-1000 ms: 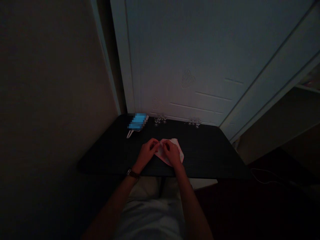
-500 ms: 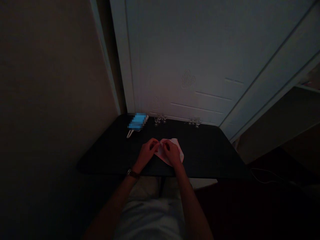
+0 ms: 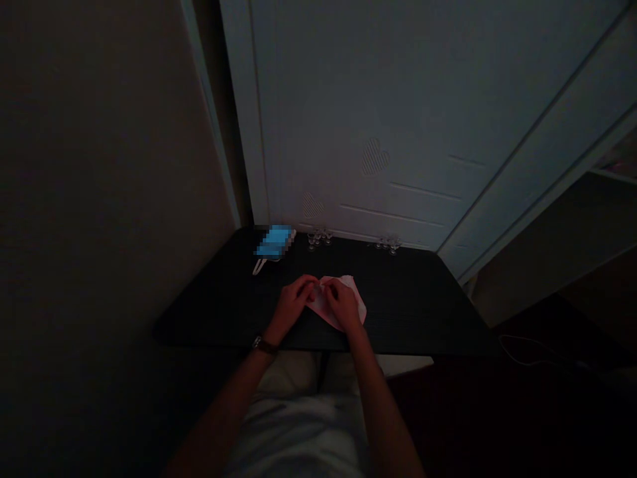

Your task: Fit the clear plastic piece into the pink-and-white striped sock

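A pale pink, thin sheet, perhaps cloth or paper, [image 3: 356,297] lies on the dark table [image 3: 418,318] near its front edge. My left hand [image 3: 297,297], with a dark watch band at the wrist, pinches the sheet's upper left edge. Close beside it, my right hand [image 3: 340,301] reaches over the sheet with its fingers closed on the same edge. The fingertips of both hands nearly meet. Dim light hides the finer detail between them.
A device with a blurred blue screen [image 3: 275,241] and a white cable [image 3: 259,266] lies at the back left. Small clear glass-like pieces [image 3: 319,238] stand along the back edge, with more [image 3: 388,244] farther right. A white panel [image 3: 338,119] rises behind the table.
The fingers of my left hand have shifted slightly at the sheet's edge. My right hand and the sheet have hardly moved.
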`<state>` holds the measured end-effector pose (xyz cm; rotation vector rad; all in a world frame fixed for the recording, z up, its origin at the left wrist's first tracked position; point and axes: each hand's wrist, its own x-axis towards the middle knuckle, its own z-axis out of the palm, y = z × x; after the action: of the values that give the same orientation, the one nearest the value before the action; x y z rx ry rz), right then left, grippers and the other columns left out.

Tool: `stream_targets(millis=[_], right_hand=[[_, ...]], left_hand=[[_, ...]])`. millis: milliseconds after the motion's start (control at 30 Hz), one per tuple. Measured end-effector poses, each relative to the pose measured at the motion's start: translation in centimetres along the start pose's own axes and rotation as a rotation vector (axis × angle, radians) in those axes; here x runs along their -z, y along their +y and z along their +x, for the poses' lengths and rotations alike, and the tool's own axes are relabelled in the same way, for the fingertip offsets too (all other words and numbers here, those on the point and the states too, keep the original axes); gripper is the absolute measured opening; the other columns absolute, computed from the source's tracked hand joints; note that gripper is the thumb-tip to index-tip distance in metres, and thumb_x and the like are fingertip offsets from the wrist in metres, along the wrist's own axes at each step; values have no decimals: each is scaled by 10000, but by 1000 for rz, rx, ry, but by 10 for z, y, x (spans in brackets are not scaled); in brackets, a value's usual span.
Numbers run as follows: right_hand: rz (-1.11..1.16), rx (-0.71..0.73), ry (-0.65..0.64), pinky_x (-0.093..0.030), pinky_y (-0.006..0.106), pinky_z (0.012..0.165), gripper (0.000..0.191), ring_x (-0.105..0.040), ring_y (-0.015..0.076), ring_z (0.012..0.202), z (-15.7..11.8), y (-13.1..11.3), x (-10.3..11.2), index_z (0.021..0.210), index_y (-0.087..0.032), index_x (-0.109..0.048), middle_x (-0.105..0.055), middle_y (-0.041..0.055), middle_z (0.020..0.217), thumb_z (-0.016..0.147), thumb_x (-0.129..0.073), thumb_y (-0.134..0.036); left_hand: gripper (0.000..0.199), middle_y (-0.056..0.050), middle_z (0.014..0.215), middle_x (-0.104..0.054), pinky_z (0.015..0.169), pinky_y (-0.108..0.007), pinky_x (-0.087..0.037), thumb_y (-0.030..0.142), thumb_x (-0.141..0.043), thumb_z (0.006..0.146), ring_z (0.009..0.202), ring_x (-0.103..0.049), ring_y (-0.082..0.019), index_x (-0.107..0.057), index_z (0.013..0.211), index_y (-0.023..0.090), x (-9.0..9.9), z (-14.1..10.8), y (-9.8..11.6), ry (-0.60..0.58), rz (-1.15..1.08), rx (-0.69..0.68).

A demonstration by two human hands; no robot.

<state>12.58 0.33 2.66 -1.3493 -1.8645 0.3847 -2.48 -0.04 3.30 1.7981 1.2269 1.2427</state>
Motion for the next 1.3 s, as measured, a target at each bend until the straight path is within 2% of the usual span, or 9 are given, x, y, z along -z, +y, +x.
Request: stream_targets(millis=[200,300,567,1300], right_hand=[[41,16,12,-420,259,750,190,-579,154,869,0,0,-1,940,-217,-576,-642,20,956,844,-412,-223],[68,33,8,-417,261,781,184,-575,151,902,0,-1,1,934,-225,-574,-638,9,992,844,-414,-213],[93,34,68,-413,259,782,213,-571,151,874,-1,-2,2,964,-220,-573,-635,22,942,856,-389,-214],[96,11,130,-409,245,705,185,-572,146,778,0,0,2,892,-224,-573,-632,3,842,856,-392,-219]], left_hand=[[198,15,699,-545,631,-235,-424,321,-376,853,651,-544,-137,-525,905,203,0,0,3,31,-90,-32],[181,17,693,-537,621,-233,-425,317,-378,854,638,-535,-133,-510,888,198,-1,0,3,11,-125,-36],[194,-6,762,-593,623,-231,-442,354,-458,820,664,-565,-140,-537,904,197,-4,0,1,-11,-100,-20],[198,-22,798,-611,646,-234,-435,339,-500,797,730,-567,-156,-576,864,168,-3,-1,1,-123,-28,-60]])
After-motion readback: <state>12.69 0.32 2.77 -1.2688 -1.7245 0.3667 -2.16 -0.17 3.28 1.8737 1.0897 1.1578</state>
